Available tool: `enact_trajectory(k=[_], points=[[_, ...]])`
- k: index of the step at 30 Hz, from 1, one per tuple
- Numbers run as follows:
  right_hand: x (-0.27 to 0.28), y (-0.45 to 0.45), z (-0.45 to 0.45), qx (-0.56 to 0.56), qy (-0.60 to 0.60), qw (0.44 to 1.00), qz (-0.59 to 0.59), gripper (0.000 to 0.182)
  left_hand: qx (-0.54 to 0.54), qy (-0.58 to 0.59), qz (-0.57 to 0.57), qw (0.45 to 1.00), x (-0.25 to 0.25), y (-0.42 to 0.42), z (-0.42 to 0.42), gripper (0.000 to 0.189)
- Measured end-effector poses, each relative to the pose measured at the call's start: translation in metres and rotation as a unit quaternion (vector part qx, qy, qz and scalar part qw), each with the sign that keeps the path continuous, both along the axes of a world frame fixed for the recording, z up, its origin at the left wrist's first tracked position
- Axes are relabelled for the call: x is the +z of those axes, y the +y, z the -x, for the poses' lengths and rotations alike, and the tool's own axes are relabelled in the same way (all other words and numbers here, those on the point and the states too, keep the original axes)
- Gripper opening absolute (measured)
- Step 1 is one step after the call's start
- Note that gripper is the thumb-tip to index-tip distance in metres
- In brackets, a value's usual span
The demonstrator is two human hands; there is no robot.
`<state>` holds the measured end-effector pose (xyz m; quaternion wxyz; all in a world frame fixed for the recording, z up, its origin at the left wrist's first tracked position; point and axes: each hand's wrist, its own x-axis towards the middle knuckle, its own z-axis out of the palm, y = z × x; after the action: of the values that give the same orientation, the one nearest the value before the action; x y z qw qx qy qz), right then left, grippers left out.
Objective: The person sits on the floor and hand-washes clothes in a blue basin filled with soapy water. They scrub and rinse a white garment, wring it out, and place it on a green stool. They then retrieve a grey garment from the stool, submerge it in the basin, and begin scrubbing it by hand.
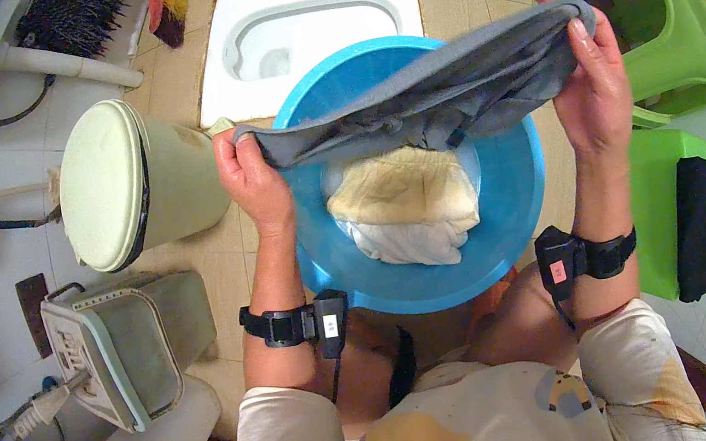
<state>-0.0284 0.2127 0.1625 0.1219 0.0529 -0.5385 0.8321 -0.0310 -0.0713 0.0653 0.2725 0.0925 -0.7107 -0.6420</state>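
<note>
A grey cloth garment (416, 98) is stretched between my two hands above a round blue plastic basin (434, 284). My left hand (254, 174) pinches its left end, thumb on top. The right end is gripped by my right hand (590, 68), held a little higher, with the thumb on the fabric. Inside the basin lie a pale yellow cloth (404, 191) and a white cloth (406, 243), crumpled against each other below the grey one. Part of the basin's far side is hidden behind the grey garment.
A white squat toilet (317, 6) is beyond the basin. At left are a lidded pale green bin (177, 173) and a mop bucket (180, 319). At right stand a green plastic stool (701, 22) and a green piece (652, 205) bearing black cloth (700, 225).
</note>
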Motion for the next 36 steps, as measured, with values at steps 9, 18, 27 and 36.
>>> enact_trajectory(k=[9,18,27,36], points=[[-0.020,0.031,0.006,-0.204,-0.039,0.910,-0.359,0.017,-0.493,-0.255,0.247,0.795,0.010,-0.013,-0.022,0.031],[-0.027,0.035,0.006,-0.002,-0.188,0.938,-0.291,0.050,-0.471,-0.357,0.220,0.776,0.027,-0.031,-0.015,0.023],[-0.028,0.003,0.001,0.333,-0.192,0.873,-0.300,0.040,-0.385,-0.036,-0.436,0.813,0.031,-0.020,0.001,0.038],[-0.039,0.007,-0.009,0.277,-0.221,0.789,-0.502,0.028,-0.274,-0.106,-0.425,0.856,0.019,-0.007,0.013,0.034]])
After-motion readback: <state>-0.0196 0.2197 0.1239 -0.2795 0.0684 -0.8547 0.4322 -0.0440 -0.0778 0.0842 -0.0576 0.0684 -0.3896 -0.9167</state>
